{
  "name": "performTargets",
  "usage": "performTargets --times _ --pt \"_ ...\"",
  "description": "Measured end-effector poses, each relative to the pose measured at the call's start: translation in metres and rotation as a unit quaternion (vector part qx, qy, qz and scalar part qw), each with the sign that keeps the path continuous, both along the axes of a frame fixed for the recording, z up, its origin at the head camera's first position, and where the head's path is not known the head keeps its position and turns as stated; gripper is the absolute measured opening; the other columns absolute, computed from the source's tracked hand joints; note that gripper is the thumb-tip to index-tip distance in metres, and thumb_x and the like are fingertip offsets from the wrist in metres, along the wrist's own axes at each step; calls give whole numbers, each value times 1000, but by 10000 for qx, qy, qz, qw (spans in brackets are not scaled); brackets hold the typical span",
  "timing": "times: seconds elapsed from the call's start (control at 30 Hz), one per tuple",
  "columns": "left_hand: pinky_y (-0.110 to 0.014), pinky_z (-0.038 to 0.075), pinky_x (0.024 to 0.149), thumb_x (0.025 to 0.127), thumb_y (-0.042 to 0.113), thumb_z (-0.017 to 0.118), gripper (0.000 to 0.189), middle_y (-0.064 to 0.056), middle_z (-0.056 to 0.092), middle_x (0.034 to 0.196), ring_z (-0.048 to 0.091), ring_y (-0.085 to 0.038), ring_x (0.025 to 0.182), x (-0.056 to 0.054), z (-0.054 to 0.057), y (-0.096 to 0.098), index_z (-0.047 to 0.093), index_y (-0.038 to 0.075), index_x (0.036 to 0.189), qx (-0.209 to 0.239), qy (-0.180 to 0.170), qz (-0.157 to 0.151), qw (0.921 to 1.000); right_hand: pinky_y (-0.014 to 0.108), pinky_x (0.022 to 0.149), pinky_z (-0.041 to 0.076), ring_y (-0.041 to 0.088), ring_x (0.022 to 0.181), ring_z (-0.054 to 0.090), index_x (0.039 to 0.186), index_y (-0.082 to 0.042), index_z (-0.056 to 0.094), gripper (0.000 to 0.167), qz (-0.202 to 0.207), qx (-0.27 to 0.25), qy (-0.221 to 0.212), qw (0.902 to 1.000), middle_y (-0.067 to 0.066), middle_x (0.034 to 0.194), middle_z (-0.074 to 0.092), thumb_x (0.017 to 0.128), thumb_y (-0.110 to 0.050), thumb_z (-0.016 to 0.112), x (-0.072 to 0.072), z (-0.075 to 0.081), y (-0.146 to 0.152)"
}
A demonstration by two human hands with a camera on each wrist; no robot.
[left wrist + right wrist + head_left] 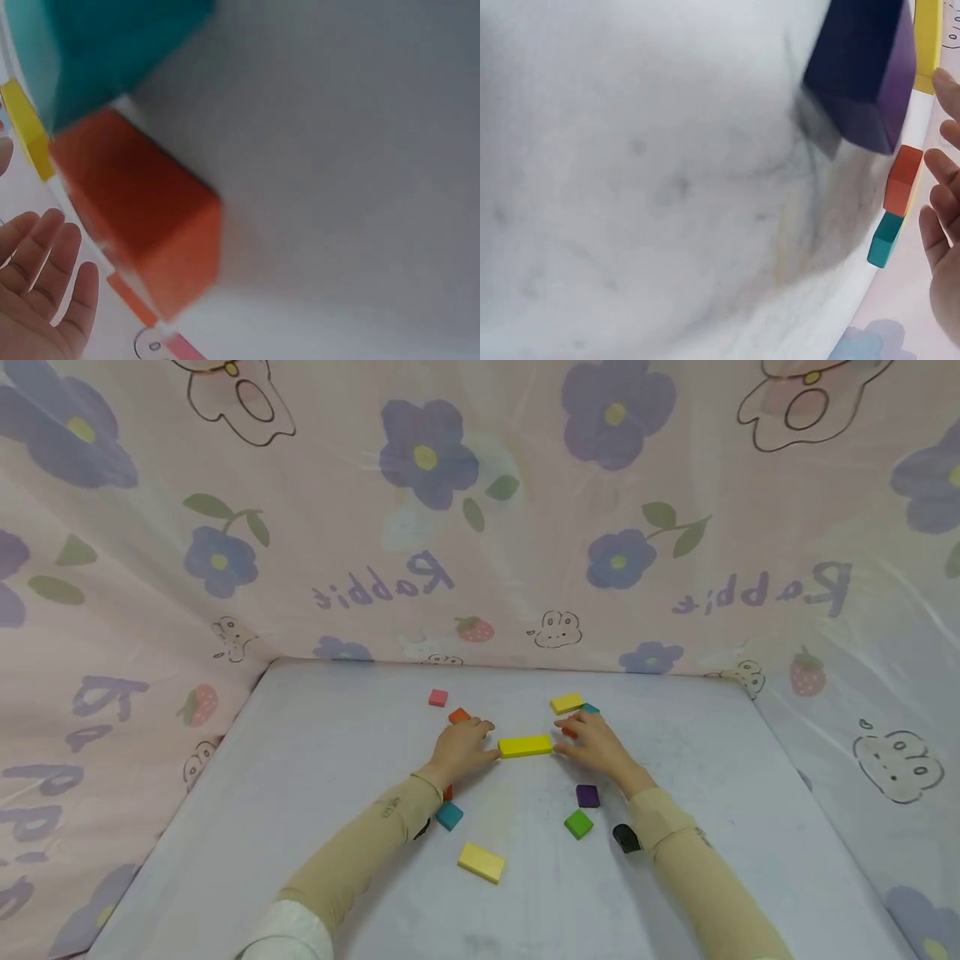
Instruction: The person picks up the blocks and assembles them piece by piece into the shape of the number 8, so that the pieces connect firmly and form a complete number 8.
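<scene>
In the head view a long yellow block (525,747) lies crosswise on the table between the two hands. At its left end is my left hand (459,752), its fingers spread and relaxed; the left wrist view shows the same hand (41,289) with nothing in its grasp. My right hand (596,748) is just off the block's other end, fingers loosely extended. An orange block (570,732) shows partly behind the right fingers, and another orange block (459,716) lies just beyond the left hand. From the right wrist, the hand (949,202) appears loosely open beside the orange block (904,178).
Behind the right hand lie a yellow block (567,703) and a teal one (591,708). Nearer are purple (588,796), green (578,824), teal (449,815) and pale yellow (482,862) blocks. A pink block (438,697) sits far left. Patterned sheeting (510,543) walls the table.
</scene>
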State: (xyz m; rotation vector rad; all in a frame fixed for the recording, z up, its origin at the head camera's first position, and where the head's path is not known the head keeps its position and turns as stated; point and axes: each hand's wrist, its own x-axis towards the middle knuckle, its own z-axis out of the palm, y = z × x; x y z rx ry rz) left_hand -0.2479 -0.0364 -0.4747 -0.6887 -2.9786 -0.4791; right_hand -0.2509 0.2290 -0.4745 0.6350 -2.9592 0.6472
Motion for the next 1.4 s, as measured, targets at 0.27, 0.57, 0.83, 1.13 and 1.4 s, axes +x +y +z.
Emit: performTargets --times 0.27,0.57,0.83,1.13,1.4 --pt "-29 51 71 80 38 70 39 -3 68 94 61 -17 79 4 -3 12 67 10 106 -128 258 -224 9993 40 80 38 24 94 45 120 -14 63 43 32 268 -278 9992 9 102 60 83 -35 68 -3 -4 -5" --pt "-27 48 67 80 30 71 30 -3 67 88 57 -16 73 1 1 18 69 9 101 -158 205 -75 9996 34 75 36 21 90 45 114 -19 67 34 51 513 -193 9985 6 102 62 83 -35 67 -8 -3 -9" --pt "-29 49 71 81 30 70 31 -5 68 91 59 -17 77 -1 1 20 70 9 103 -138 -35 28 9999 31 73 33 21 88 43 112 -18 68 34 -135 463 -447 9978 4 98 62 82 -33 69 -10 -3 -11" --pt "-28 49 71 81 30 70 30 -5 70 93 58 -18 78 -2 1 21 71 9 103 -164 -132 -3 9998 31 72 34 21 86 44 112 -20 68 33 -234 652 -555 9961 2 95 62 82 -34 69 -11 -3 -12" --pt "-27 47 67 80 30 72 28 -3 69 90 58 -16 75 -6 -1 20 72 11 101 -118 -102 -50 9999 31 73 35 20 87 45 113 -21 68 33 -327 770 -580 9948 3 98 63 82 -34 69 -10 0 -16"
